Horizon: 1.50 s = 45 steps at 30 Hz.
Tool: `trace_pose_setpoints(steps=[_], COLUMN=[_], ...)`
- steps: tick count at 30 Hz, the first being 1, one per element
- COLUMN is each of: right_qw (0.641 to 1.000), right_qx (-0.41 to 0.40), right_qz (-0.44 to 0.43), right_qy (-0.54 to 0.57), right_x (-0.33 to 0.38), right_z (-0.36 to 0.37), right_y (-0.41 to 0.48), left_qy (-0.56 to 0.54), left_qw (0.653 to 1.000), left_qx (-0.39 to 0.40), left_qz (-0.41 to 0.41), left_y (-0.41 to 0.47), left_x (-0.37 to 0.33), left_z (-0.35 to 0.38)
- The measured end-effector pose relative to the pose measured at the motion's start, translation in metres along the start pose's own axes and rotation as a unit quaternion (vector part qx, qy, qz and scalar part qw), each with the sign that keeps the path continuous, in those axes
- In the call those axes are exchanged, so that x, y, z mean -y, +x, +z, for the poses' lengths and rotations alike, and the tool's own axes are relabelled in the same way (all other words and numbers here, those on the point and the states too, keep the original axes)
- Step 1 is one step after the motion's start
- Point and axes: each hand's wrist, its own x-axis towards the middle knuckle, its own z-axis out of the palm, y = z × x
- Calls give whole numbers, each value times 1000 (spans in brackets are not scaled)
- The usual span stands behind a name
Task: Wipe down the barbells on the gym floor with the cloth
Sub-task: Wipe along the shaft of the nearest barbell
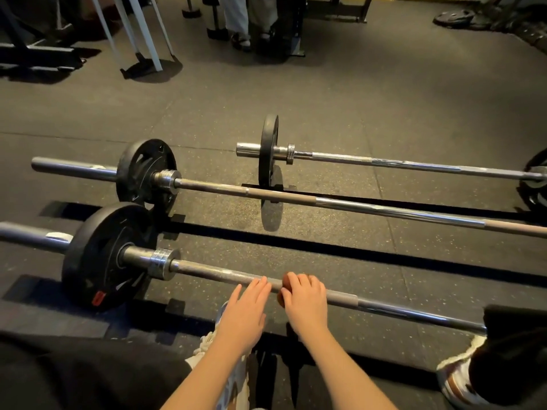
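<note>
Three barbells lie side by side on the dark rubber floor. The nearest barbell (219, 273) runs across in front of me, with a black plate (100, 258) on its left end. My left hand (245, 312) rests its straight fingers on this bar's shaft. Just to its right, my right hand (306, 303) curls over the bar and presses a small reddish-orange cloth (286, 284) against it; only a bit of the cloth shows under the fingers. The middle barbell (355, 207) and the far barbell (414, 165) lie beyond, untouched.
Another person's legs (251, 22) stand at the back by a rack. White frame legs (142, 34) stand at the back left, and loose plates (454, 17) lie at the back right. My shoe (455, 377) is at the lower right, beside the bar's right end.
</note>
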Motion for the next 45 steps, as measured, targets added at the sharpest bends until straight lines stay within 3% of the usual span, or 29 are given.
trace_pose_setpoints(steps=[2,4,5,8,10,13,17,24,26,30,33,37,40,41,45], right_qw=[995,967,964,994,997,994,978,997,997,987,985,998,982,979,995], right_qx=[86,198,203,43,-6,33,-29,17,27,-99,-113,-22,132,138,-59], right_qz=[24,91,105,61,32,101,205,47,59,119,123,53,103,119,59], right_qy=[48,129,138,73,64,32,-3,57,49,43,35,25,83,94,53], right_x=[-10,-17,-15,-5,-5,-20,-21,7,-9,-27,-9,-4,-15,-16,1], right_z=[-11,-18,-17,-4,0,-7,-9,7,2,3,16,6,-13,-11,9], right_y=[32,58,59,29,11,27,21,31,30,3,-3,18,47,50,4], left_qy=[0,-4,-2,1,-2,-12,-14,-3,-5,-13,-17,-21,-15,-14,-18], left_qw=[1000,1000,1000,1000,1000,1000,1000,1000,1000,1000,1000,1000,1000,1000,1000], left_qx=[11,10,11,23,12,17,5,8,8,2,-5,1,12,11,12], left_qz=[4,-2,-3,3,1,9,7,6,11,6,5,6,7,3,-1], left_y=[2,3,3,3,3,0,1,2,2,1,1,3,5,4,3], left_x=[0,0,0,1,2,1,2,3,3,3,2,0,1,1,-2], left_z=[-1,0,0,-1,1,0,0,3,1,2,2,1,0,1,1])
